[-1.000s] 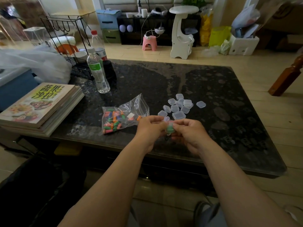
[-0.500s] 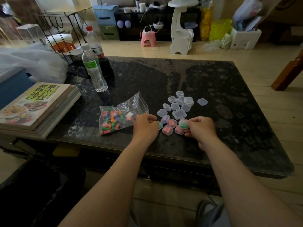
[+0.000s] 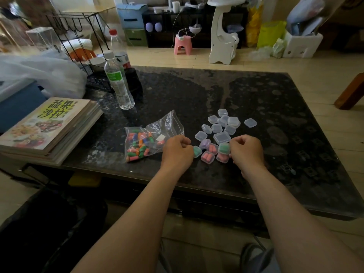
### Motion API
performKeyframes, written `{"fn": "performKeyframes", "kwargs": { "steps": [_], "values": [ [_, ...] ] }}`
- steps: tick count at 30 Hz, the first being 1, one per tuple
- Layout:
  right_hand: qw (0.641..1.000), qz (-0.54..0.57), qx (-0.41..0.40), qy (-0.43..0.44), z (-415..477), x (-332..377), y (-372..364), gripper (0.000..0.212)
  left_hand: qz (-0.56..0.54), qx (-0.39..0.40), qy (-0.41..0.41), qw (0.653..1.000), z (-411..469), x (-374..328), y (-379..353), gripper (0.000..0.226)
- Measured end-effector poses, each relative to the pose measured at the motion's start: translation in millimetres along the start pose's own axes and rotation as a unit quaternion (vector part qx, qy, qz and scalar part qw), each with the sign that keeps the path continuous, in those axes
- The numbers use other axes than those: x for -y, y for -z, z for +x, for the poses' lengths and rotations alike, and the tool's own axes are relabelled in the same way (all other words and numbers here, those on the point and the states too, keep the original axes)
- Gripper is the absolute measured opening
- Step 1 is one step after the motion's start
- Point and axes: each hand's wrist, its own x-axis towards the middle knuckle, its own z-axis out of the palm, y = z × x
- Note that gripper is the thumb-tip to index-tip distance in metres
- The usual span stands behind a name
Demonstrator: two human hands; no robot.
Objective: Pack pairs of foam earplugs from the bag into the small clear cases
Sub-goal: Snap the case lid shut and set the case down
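Observation:
A clear zip bag (image 3: 149, 140) of mixed coloured foam earplugs lies on the dark table (image 3: 197, 91). To its right sit several empty small clear cases (image 3: 222, 125) and, nearer me, several filled cases (image 3: 207, 157) holding pink, purple and green plugs. My left hand (image 3: 177, 152) rests as a loose fist between the bag and a teal-filled case (image 3: 197, 151), with nothing visible in it. My right hand (image 3: 247, 151) has curled fingers pinching the right edge of a green-filled case (image 3: 223, 148), which sits on top of the other filled cases.
A stack of books (image 3: 49, 127) lies at the table's left edge. A water bottle (image 3: 118, 83) stands behind the bag, with a second bottle (image 3: 119, 48) and a wire rack (image 3: 78, 36) further back. A white plastic bag (image 3: 39, 73) lies far left.
My hands separated from holding one case together near the table's front. The right hand carried the green-filled case onto the filled group; the left hand moved back beside the bag.

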Motion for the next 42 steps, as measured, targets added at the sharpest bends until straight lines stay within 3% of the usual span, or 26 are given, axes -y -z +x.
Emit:
{"fn": "performKeyframes", "kwargs": {
  "steps": [10, 14, 17, 21, 27, 31, 37, 42],
  "values": [
    [0.991, 0.018, 0.049, 0.124, -12.2, 31.8, -33.4, 0.011, 0.021, 0.004, -0.027, 0.999, -0.5, 5.8, 22.2, 0.021],
    [0.980, -0.002, 0.086, 0.179, -17.9, 49.4, -58.8, 0.017, 0.031, -0.040, -0.029, 0.998, 6.3, 19.8, 50.7, 0.005],
    [0.974, -0.004, 0.116, 0.196, -16.4, 58.9, -80.6, 0.021, 0.063, -0.094, -0.023, 0.993, 11.5, 35.5, 73.9, 0.011],
    [0.973, -0.007, 0.157, 0.167, -12.7, 61.9, -104.6, 0.027, 0.109, -0.134, 0.003, 0.985, 17.9, 55.0, 97.0, 0.014],
    [0.970, 0.013, 0.240, 0.032, -7.8, 62.1, -120.8, 0.023, 0.186, -0.134, 0.002, 0.973, 27.8, 68.3, 105.6, 0.023],
    [0.954, -0.046, 0.295, 0.031, -15.0, 66.5, -113.1, 0.009, 0.207, -0.136, -0.010, 0.969, 31.1, 67.2, 101.1, 0.022],
    [0.924, -0.199, 0.317, 0.083, -22.9, 70.2, -111.1, 0.007, 0.217, -0.123, -0.032, 0.968, 29.9, 65.1, 97.4, 0.020],
    [0.908, -0.312, 0.258, 0.111, -24.2, 69.3, -119.2, 0.035, 0.218, -0.127, -0.028, 0.967, 28.8, 64.5, 96.2, 0.022]
  ]
}}
